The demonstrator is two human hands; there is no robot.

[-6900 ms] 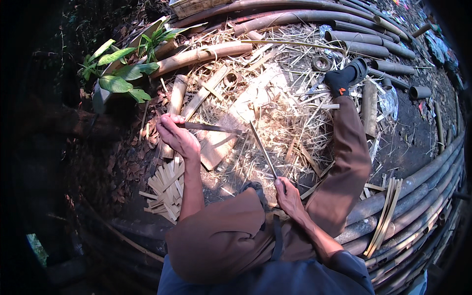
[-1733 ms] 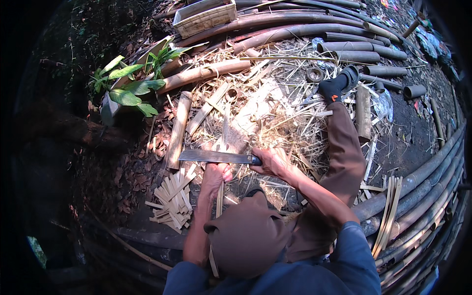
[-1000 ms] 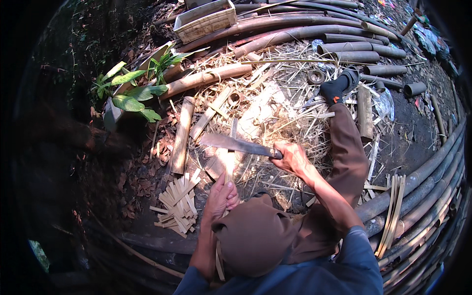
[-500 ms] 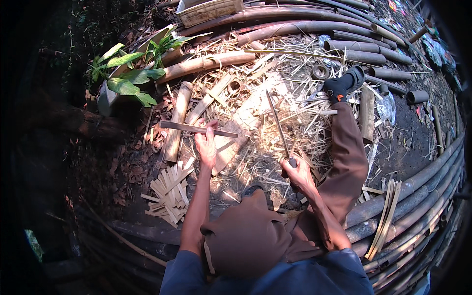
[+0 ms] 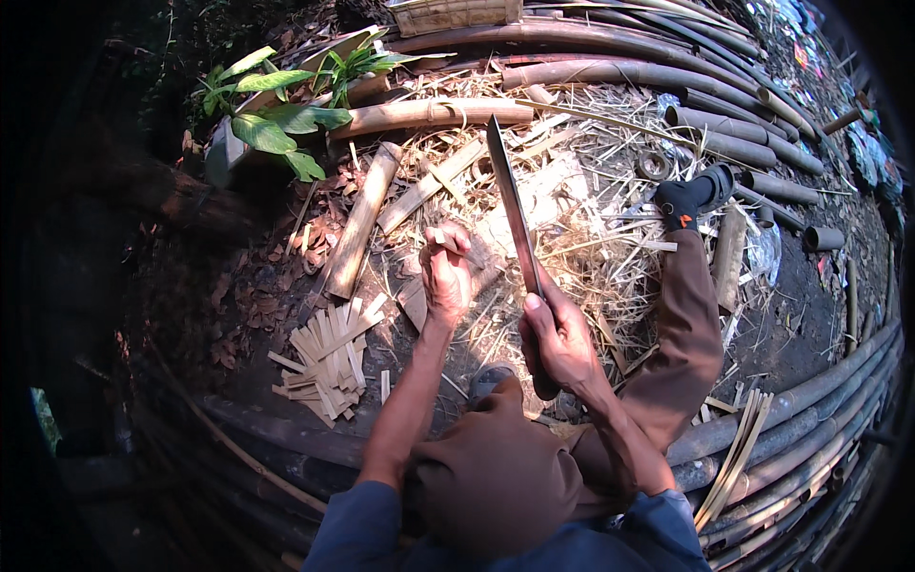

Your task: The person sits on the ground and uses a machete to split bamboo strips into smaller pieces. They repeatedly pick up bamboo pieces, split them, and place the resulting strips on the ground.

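My right hand point(image 5: 562, 345) is closed round the dark handle of a machete point(image 5: 515, 205), its long blade raised and pointing away from me. To its left, my left hand point(image 5: 446, 286) is closed on a bamboo strip point(image 5: 452, 247), which is turned so that little more than a short pale end shows between the fingers. The blade is apart from the strip. Below and beyond the left hand, a pale flat wooden board point(image 5: 413, 303) lies on the ground, partly hidden by the hand. A pile of short split bamboo strips point(image 5: 329, 367) lies left of my left forearm.
Shavings point(image 5: 600, 248) cover the ground ahead. Bamboo lengths point(image 5: 365, 219) lie at the left, with long poles point(image 5: 610, 71) at the back and more poles point(image 5: 762, 434) at right. Slim strips point(image 5: 734, 462) rest there. A leafy plant point(image 5: 267, 129) and a crate point(image 5: 453, 13) stand far left.
The machete has swung more upright and come nearer my left hand. The bamboo strip, earlier held crosswise, has turned nearly end-on. The view has shifted slightly left.
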